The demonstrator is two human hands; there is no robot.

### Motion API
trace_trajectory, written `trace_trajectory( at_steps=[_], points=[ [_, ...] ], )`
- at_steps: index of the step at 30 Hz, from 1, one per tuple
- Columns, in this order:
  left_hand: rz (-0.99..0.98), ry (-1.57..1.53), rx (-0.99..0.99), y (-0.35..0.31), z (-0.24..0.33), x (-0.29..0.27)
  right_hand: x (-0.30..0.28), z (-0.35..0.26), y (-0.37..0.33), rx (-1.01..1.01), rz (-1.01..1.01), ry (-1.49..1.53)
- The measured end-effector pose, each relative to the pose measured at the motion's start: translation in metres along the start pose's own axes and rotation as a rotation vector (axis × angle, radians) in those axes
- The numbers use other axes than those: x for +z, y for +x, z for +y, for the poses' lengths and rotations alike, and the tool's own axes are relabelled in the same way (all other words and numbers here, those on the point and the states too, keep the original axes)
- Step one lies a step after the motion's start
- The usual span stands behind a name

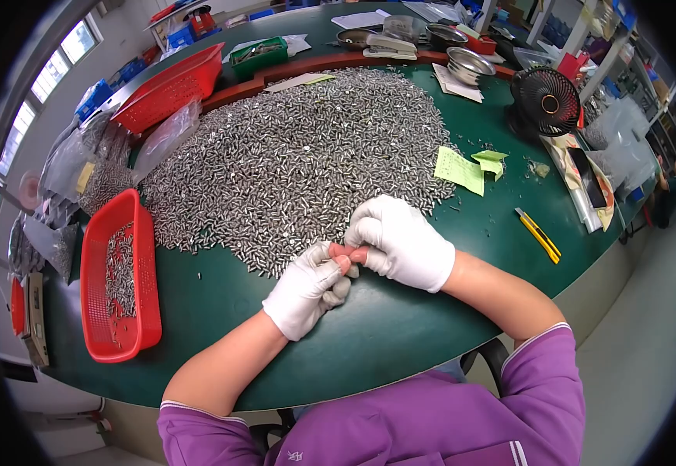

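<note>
A broad heap of small silvery metal fasteners (307, 155), short and rod-like, covers the middle of the green table (400, 326). My left hand (308, 289), in a white glove with bare fingertips showing, is closed in a pinch at the heap's near edge. Against it, fingertips meeting, is my right hand (408, 242), gloved the same way and pinching too. Whatever lies between the fingers is too small or hidden to make out. To the left, a red perforated basket (150, 291) holds a scattering of similar metal pieces.
A yellow box cutter (540, 235), green paper slips (460, 171) and a black fan (546, 101) are on the right. Metal bowls (470, 66) stand at the back right. Another red basket (175, 89), a green bin (260, 58) and plastic bags (105, 175) sit at the left and back.
</note>
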State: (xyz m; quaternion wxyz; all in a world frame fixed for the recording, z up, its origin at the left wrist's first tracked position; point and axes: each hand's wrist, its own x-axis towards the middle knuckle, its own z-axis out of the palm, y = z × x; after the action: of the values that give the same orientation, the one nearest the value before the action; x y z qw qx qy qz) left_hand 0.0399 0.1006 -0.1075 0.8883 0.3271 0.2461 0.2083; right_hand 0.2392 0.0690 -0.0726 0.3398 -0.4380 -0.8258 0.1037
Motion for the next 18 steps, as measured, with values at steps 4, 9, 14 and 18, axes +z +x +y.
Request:
trace_trajectory(
  at_steps=[4,9,14,18],
  points=[
    [0.017,-0.012,-0.011,-0.001,-0.001,-0.001,0.0,0.007,0.0,0.056,0.039,-0.019],
    [0.09,-0.038,-0.033,-0.004,0.002,0.003,-0.009,0.029,-0.002,0.209,0.152,-0.32],
    [-0.01,-0.066,0.023,-0.003,0.002,0.0,-0.007,0.045,-0.004,0.217,0.012,-0.379],
    [0.006,-0.012,0.035,-0.002,0.001,0.002,-0.007,0.033,-0.001,0.232,-0.077,-0.443]
  ],
)
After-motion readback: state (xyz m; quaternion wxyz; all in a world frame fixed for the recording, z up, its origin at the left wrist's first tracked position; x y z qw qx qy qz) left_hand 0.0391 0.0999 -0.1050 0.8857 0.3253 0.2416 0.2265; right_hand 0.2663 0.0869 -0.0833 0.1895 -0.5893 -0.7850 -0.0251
